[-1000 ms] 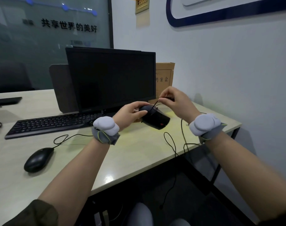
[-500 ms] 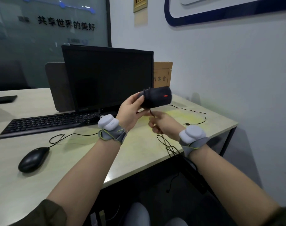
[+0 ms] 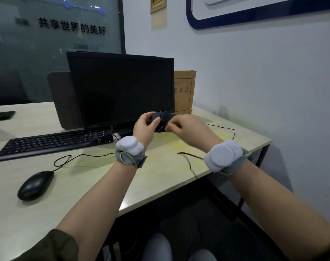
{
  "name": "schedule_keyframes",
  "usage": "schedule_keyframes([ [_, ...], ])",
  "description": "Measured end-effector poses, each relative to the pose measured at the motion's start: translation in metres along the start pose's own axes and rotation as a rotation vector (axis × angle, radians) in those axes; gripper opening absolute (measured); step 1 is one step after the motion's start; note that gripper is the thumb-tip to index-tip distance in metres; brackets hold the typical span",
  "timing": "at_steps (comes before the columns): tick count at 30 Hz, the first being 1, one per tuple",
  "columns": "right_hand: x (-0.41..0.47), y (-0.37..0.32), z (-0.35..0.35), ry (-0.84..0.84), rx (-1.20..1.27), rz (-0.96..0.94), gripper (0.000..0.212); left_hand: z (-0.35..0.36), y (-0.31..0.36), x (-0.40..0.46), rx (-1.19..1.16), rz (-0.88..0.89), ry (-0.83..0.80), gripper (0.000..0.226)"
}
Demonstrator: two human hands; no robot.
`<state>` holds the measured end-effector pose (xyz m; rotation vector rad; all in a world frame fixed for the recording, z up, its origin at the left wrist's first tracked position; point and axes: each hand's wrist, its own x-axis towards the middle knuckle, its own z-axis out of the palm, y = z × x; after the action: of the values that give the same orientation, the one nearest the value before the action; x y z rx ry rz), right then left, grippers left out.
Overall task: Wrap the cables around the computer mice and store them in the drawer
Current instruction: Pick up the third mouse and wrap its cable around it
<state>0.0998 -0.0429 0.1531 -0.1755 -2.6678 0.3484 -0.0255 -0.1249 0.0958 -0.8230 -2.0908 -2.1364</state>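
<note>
A pale bench (image 3: 160,178) fills the lower left of the head view and runs back to a white wall on the right. On it stands a dark monitor (image 3: 121,89) with its screen off, and behind the monitor's right edge a brown cardboard file box (image 3: 185,91) stands upright against the wall. A black keyboard (image 3: 53,143) lies in front of the monitor, toward the left. Nearer the front edge, well to the left of the arms, a second black mouse (image 3: 35,184) rests on the bench, its cord (image 3: 66,160) looping once and running off to the right. Both forearms reach forward over the bench, each wrist wearing a grey band with a white padded unit. The left hand (image 3: 145,127) is raised above the bench in front of the monitor's lower right corner, its fingers and thumb curled round the dark mouse (image 3: 163,117) it holds, with a few turns of cable visible across the mouse body. The right hand (image 3: 186,127) is just beside it and touching the same mouse, fingers bent and pinching the thin black cable (image 3: 188,161) against the underside; motion blur hides the exact finger placement. The loose rest of the cable trails down to the bench, crosses its front edge below the right wrist, and a further stretch lies on the surface toward the right corner.
</note>
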Motion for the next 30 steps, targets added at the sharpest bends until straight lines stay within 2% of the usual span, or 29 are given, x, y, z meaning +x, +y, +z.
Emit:
schedule_keyframes([
  [6,0.010,0.040,-0.017,0.153,0.293,0.022,0.004,-0.012,0.008,-0.008,0.127,0.095,-0.404,0.029],
  [9,0.009,0.051,-0.021,0.136,0.496,0.043,0.011,-0.013,0.012,-0.015,-0.178,-0.013,-0.611,0.027],
  [13,0.004,0.057,-0.013,0.008,0.946,0.103,0.015,-0.010,0.015,-0.018,-0.564,-0.185,-0.661,0.033],
  [16,0.002,0.056,0.000,-0.005,1.215,0.164,0.021,-0.004,0.014,-0.020,-0.721,-0.233,-0.633,0.030],
  [18,0.002,0.055,0.007,0.034,1.267,0.235,0.025,-0.001,0.013,-0.021,-0.785,-0.254,-0.609,0.029],
  [21,0.002,0.051,0.019,0.007,1.243,0.236,0.028,0.000,0.017,-0.019,-0.953,-0.303,-0.507,0.025],
  [23,0.002,0.047,0.029,-0.050,1.049,0.237,0.027,0.001,0.020,-0.014,-1.008,-0.288,-0.371,0.022],
  [25,0.000,0.042,0.037,-0.156,0.819,0.245,0.026,0.003,0.022,-0.008,-0.910,-0.219,-0.206,0.017],
  [30,-0.009,0.027,0.041,-0.530,0.443,0.359,0.018,-0.001,0.014,0.001,-0.271,-0.022,0.039,0.029],
])
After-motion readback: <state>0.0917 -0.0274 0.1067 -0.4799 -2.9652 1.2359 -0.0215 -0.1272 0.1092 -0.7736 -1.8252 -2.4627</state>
